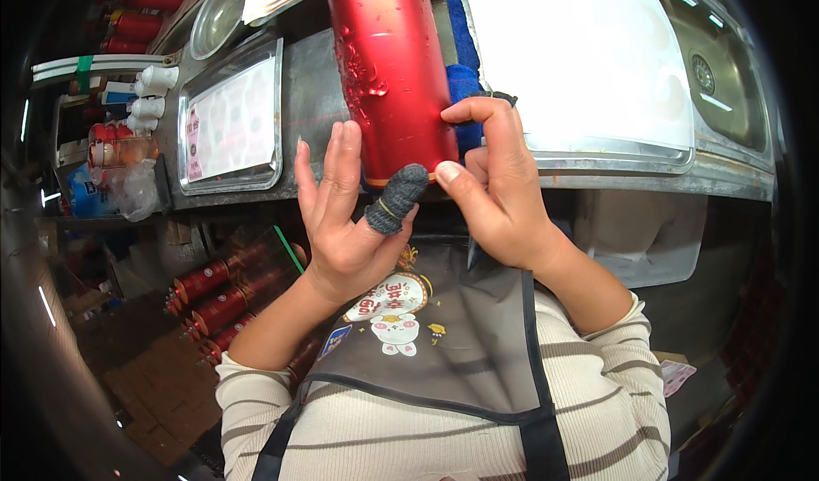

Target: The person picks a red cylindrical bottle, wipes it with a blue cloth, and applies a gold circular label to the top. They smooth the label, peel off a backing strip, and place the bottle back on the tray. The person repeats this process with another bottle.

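Observation:
A glossy red metal cylinder [392, 63] lies lengthwise away from me, wet with drops, a gold band around its near end. My left hand [350, 229] is at its near left end, fingers stretched out. The thumb wears a dark grey knitted finger cover [398, 199] and rests against the near rim. My right hand [499, 174] grips the near right corner, thumb at the rim and bent index finger on the side. A small dark piece shows behind the right index knuckle; I cannot make out what it is. Blue cloth [461, 80] lies beside the cylinder.
A clear tray [275, 153] with a printed sheet stands left, a round bowl [217, 16] behind it. A bright white sheet [580, 63] covers the right side, beside a metal sink [725, 97]. Several red cylinders [226, 298] stand lower left; a translucent bin [653, 238] is under the counter.

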`<state>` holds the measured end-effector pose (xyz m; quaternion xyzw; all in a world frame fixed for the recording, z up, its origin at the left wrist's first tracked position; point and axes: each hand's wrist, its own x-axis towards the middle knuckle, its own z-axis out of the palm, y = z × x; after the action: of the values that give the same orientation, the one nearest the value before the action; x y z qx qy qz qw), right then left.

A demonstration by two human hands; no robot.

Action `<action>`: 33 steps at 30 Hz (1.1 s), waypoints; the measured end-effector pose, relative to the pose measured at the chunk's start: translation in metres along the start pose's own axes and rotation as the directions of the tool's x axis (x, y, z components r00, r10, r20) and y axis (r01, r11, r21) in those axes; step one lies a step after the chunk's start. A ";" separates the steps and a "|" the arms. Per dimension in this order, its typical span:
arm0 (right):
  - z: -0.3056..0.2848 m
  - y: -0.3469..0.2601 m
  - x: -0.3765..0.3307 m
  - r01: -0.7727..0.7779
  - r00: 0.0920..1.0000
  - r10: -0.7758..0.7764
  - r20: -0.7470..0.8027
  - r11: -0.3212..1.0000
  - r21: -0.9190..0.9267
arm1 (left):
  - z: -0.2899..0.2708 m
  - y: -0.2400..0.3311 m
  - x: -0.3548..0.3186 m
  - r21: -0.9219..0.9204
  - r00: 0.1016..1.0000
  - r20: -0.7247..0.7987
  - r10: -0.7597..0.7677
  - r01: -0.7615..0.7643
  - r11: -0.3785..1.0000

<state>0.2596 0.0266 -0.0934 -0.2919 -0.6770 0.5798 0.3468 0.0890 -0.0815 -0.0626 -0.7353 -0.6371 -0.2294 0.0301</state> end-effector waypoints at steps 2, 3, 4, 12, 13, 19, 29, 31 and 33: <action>-0.004 -0.003 0.001 -0.144 0.990 0.143 0.021 0.976 0.162 | -0.004 0.003 0.008 0.038 0.999 0.007 0.034 -0.034 0.999; -0.006 -0.004 0.001 -0.214 0.977 0.213 0.029 0.946 0.242 | -0.007 0.003 0.013 0.053 0.999 0.021 0.050 -0.051 0.997; -0.006 0.000 0.001 -0.209 0.977 0.213 0.025 0.926 0.315 | -0.009 0.004 0.017 0.070 0.997 0.031 0.065 -0.067 0.995; -0.022 -0.002 -0.007 -0.165 0.981 0.189 -0.043 0.932 0.323 | -0.009 0.008 0.043 0.079 0.968 0.074 0.238 -0.243 0.967; -0.024 0.001 -0.008 -0.156 0.982 0.178 -0.055 0.948 0.276 | -0.001 0.013 0.048 0.038 0.968 0.038 0.247 -0.248 0.968; -0.027 -0.002 -0.030 0.124 0.973 -0.173 -0.153 0.950 -0.286 | 0.001 -0.003 0.038 -0.018 0.988 -0.088 0.127 -0.129 0.991; -0.007 -0.001 -0.042 0.230 0.971 -0.238 -0.002 0.941 -0.249 | 0.029 -0.008 0.035 -0.020 0.980 -0.189 0.056 -0.061 0.998; -0.004 -0.003 -0.045 0.187 0.978 -0.202 -0.042 0.954 -0.234 | 0.039 -0.012 0.024 -0.176 0.963 -0.264 -0.057 0.010 0.984; -0.003 -0.003 -0.047 0.127 0.986 -0.149 -0.075 0.962 -0.241 | 0.046 -0.014 0.015 -0.301 0.947 -0.290 -0.138 0.047 0.953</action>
<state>0.2901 -0.0095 -0.0963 -0.3096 -0.7429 0.4558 0.3801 0.0911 -0.0499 -0.1016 -0.6560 -0.6181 -0.4330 0.0097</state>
